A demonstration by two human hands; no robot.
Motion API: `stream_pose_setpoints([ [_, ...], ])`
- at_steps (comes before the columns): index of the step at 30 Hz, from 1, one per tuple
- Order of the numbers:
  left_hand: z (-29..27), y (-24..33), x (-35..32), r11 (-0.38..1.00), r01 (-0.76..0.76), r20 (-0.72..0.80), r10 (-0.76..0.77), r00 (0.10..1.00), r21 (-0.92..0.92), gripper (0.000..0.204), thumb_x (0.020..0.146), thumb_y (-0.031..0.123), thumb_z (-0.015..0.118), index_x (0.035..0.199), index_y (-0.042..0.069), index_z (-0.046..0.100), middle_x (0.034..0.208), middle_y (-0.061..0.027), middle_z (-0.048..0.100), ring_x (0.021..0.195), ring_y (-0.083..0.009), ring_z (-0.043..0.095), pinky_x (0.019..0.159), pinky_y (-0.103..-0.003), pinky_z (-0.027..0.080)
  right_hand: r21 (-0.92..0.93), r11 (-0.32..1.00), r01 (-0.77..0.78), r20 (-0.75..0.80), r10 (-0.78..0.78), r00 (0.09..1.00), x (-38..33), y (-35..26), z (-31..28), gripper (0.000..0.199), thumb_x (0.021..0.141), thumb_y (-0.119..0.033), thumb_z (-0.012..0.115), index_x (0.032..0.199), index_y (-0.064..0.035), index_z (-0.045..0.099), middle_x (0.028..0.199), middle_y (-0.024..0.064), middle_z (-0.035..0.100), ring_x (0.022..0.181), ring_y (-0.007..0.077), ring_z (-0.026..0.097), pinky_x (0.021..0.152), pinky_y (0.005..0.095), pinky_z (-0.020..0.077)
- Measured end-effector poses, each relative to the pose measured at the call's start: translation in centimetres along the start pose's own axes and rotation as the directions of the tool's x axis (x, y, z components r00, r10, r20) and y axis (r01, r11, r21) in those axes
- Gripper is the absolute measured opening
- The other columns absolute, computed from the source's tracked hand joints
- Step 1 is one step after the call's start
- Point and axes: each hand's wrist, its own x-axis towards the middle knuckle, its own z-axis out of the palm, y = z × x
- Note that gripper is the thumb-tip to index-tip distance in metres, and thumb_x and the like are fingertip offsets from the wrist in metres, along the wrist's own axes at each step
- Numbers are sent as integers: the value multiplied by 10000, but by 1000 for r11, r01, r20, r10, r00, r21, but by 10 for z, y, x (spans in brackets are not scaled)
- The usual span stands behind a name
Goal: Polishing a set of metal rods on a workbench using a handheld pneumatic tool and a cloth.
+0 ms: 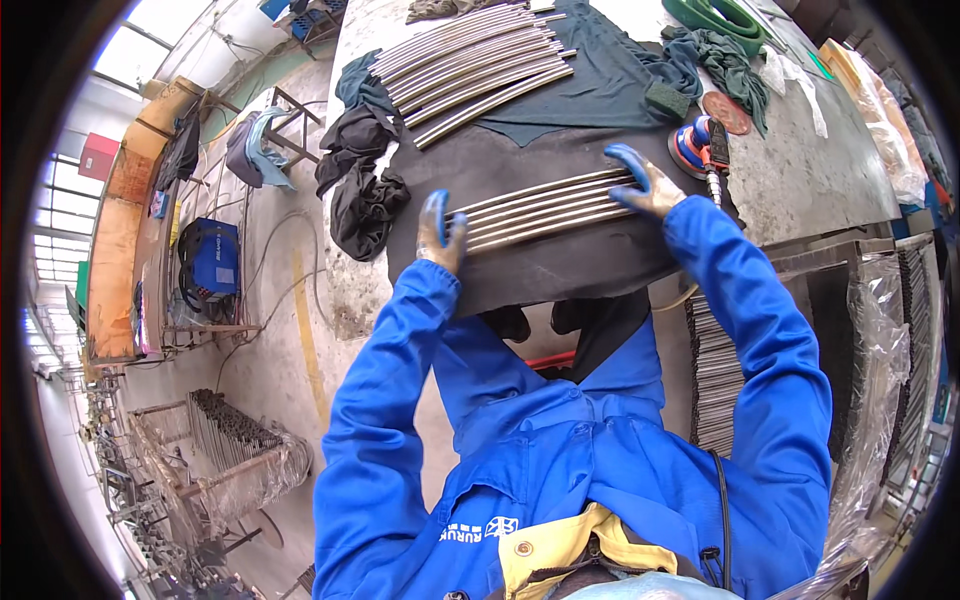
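Several straight metal tubes (545, 212) lie side by side on a black cloth (530, 275) at the near edge of the table. At their left ends is my left hand (441, 236) in a blue-and-white work glove, its thumb and fingers apart. My right hand (650, 186), gloved the same way, is at the right ends with fingers spread; the thumb appears to touch the tubes. Neither hand closes round a tube. Just beyond my right hand rests a blue-and-red orbital sander (697, 147) with a hose.
More metal tubes (470, 65) lie on a dark green cloth (590, 75) farther back. Crumpled black cloth (362, 190) hangs by the left edge. A reddish round disc (727, 113) and green belts (715, 20) are at right. A blue machine (210, 258) stands off left.
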Motion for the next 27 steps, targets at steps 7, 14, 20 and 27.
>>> stream_pose_setpoints([
  [7, -19, -27, -12, 992, -84, 176, 66, 982, 98, 861, 746, 493, 738, 1436, 75, 436, 1389, -246, 449, 1249, -422, 474, 1058, -449, 403, -574, 767, 286, 356, -82, 931, 3, 15, -19, 950, 605, -274, 774, 1471, -142, 406, 1397, 171, 504, 1225, 370, 528, 1058, 412, 418],
  [14, 8, -16, -20, 985, 93, -54, -102, 993, -145, 728, 841, 404, 689, 1424, 45, 440, 1365, -232, 471, 1208, -380, 513, 1037, -424, 422, -342, 936, 88, 212, -15, 977, -1, 21, -13, 791, 746, -296, 732, 1452, -108, 430, 1430, 160, 485, 1280, 334, 497, 1094, 395, 379],
  [20, 39, -5, -24, 755, 365, -239, -557, 795, -544, 582, 931, 298, 614, 1411, 16, 444, 1369, -216, 482, 1198, -341, 534, 1031, -389, 431, 519, 837, -173, -96, 258, 961, -11, 20, 11, 728, 832, -382, 699, 1446, -94, 436, 1471, 162, 447, 1357, 309, 428, 1128, 390, 336],
  [27, 33, -12, -21, 824, 285, -375, -494, 785, -490, 531, 947, 245, 588, 1407, 18, 452, 1394, -206, 486, 1270, -346, 496, 1069, -393, 403, -53, 998, -43, -295, 25, 955, 0, -13, -9, 730, 857, -471, 642, 1455, -107, 438, 1387, 163, 538, 1317, 298, 477, 1107, 385, 352],
])
